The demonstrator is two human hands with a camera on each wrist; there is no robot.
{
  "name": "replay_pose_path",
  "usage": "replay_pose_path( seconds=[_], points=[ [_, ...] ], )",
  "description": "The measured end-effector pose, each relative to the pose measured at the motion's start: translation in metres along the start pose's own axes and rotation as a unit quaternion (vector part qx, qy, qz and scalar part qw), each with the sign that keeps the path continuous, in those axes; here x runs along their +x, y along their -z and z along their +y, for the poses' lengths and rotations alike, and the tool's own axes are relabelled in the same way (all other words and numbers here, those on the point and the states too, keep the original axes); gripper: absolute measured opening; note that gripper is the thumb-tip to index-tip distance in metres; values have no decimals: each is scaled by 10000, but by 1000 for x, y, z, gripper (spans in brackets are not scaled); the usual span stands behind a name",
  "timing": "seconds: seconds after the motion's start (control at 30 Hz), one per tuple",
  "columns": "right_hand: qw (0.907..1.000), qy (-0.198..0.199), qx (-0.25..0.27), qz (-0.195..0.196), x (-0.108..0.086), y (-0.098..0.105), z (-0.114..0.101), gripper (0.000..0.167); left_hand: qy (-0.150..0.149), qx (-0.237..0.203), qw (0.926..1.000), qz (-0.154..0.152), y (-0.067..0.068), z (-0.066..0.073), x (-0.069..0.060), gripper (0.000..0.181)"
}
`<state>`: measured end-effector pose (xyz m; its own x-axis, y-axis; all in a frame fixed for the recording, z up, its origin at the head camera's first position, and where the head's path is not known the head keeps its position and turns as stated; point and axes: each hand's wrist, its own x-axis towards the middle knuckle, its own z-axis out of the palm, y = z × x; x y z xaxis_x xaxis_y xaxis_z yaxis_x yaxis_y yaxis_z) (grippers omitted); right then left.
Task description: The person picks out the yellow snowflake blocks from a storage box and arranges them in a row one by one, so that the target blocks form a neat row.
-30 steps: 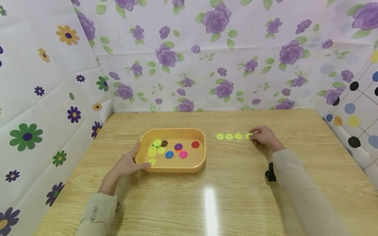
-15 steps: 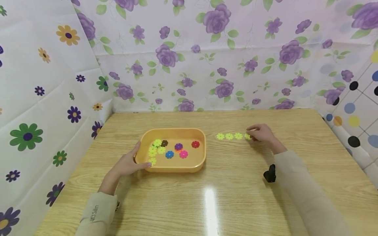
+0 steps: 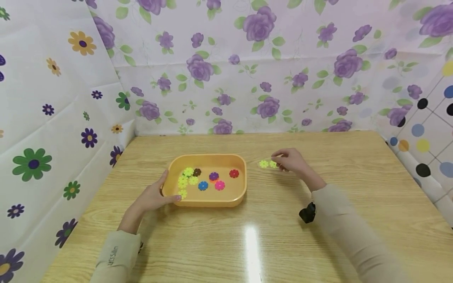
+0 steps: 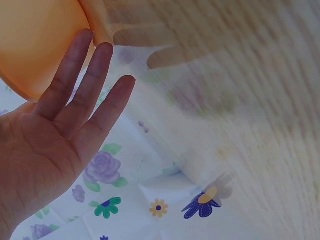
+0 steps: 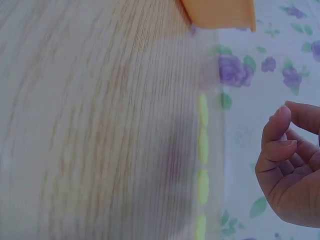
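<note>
The left hand [image 3: 150, 195] holds the front left corner of an orange plastic tray [image 3: 212, 203], its thumb over the rim. In the left wrist view, three fingers extend beside the tray's outer wall [image 4: 40, 40]. Over a row of yellow snowflake discs [image 3: 263, 164] hovers the right hand [image 3: 291, 160], partly covering the row in the head view. In the right wrist view that hand [image 5: 292, 172] has loosely bent fingers, thumb and index tips close together, nothing between them. Several yellow discs [image 5: 202, 145] lie lined up on the table there.
Inside the tray are more yellow discs [image 3: 182, 181] and single blue [image 3: 203, 185], pink [image 3: 220, 185], purple [image 3: 214, 176], red [image 3: 234, 173] and brown [image 3: 197, 172] ones. Flowered cloth [image 3: 233, 94] hangs behind the wooden table [image 3: 198, 243]. A black device [image 3: 308, 213] sits under the right sleeve.
The right hand has left the right-hand end of the yellow row and moved left above it, towards the tray. The left hand and tray have stayed in place.
</note>
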<state>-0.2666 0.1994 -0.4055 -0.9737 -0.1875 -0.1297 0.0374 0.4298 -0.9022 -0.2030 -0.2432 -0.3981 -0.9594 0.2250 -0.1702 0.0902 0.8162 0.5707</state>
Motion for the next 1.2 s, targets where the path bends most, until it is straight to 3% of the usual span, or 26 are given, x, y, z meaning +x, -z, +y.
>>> replay_pose_path(
  seconds=[0.63, 1.2],
  points=[
    [9990, 292, 227, -262, 5, -59, -45, 26, -44, 35, 10000, 28, -1, -2, 2, 107],
    [9917, 817, 418, -905, 9, -113, -76, 27, -222, 43, 9997, 38, 0, -3, 0, 109]
  ],
)
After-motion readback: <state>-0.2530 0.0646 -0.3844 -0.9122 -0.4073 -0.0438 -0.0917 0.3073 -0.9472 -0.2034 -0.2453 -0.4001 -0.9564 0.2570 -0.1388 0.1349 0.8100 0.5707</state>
